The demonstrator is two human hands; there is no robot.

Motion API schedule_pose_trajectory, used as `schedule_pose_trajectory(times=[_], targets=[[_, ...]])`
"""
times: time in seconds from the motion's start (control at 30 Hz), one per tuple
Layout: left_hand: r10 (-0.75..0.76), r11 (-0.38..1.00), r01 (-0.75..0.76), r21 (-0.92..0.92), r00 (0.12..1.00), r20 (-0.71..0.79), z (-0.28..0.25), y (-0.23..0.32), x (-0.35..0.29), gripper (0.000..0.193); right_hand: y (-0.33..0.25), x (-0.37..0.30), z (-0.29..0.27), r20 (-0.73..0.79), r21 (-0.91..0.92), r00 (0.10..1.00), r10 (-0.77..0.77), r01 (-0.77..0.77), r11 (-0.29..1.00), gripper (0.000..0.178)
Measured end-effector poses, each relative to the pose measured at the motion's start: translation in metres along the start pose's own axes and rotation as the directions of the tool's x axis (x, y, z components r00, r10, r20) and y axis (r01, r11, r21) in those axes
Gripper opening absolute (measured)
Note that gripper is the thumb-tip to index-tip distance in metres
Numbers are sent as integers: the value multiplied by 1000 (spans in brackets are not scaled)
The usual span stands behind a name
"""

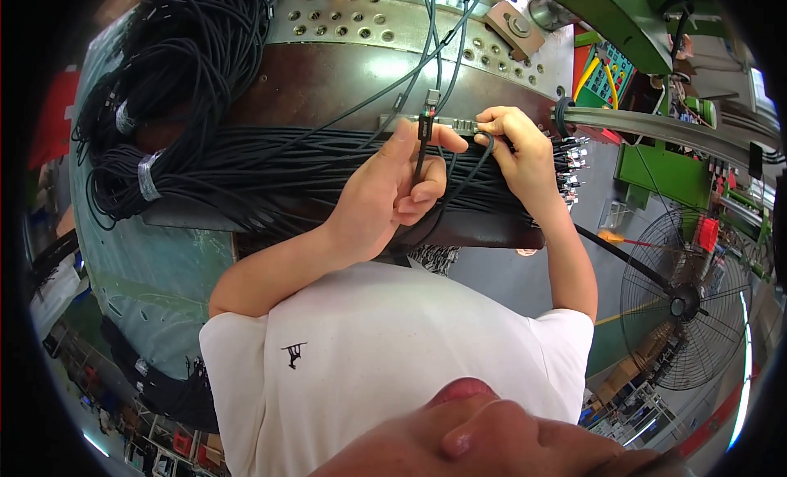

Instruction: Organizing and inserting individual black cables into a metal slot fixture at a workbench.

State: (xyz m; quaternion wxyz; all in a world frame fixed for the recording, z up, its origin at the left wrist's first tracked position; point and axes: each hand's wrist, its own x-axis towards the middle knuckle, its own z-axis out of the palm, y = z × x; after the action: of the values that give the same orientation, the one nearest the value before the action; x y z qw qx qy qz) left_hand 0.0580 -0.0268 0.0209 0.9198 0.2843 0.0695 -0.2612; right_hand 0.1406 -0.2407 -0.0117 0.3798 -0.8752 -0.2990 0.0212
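Note:
My left hand point(381, 186) pinches a black cable connector point(425, 128) between thumb and forefinger, its metal plug pointing away from me. The cable runs down through my curled fingers. Over at the right, my right hand point(523, 153) has thumb and fingers closed on a thin black cable point(484, 161) at the right end of a grooved metal block point(457, 125). What sits in the block under those fingertips is hidden. Beneath both hands lies a thick bundle of black cables point(295, 169), with bare connector ends point(574, 169) at its right end.
Coiled cables point(193, 75) with silvery ties are heaped at the left. A perforated metal plate point(328, 19) stands behind the brown table edge. Loose cables point(438, 46) hang from above. At right are a metal rail point(656, 123), green machine frame point(615, 22) and caged fan point(683, 301).

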Motion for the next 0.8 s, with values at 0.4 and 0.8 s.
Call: schedule_pose_trajectory(times=[0.4, 0.8], targets=[[-161, 767, 153, 623, 986, -43, 18, 18, -11, 28, -20, 18, -33, -120, -562, 885, -450, 313, 765, 28], [156, 101, -294, 950, 948, 277, 6, 28, 2, 19, 7, -7, -11, -33, -134, 992, -123, 117, 984, 20]])
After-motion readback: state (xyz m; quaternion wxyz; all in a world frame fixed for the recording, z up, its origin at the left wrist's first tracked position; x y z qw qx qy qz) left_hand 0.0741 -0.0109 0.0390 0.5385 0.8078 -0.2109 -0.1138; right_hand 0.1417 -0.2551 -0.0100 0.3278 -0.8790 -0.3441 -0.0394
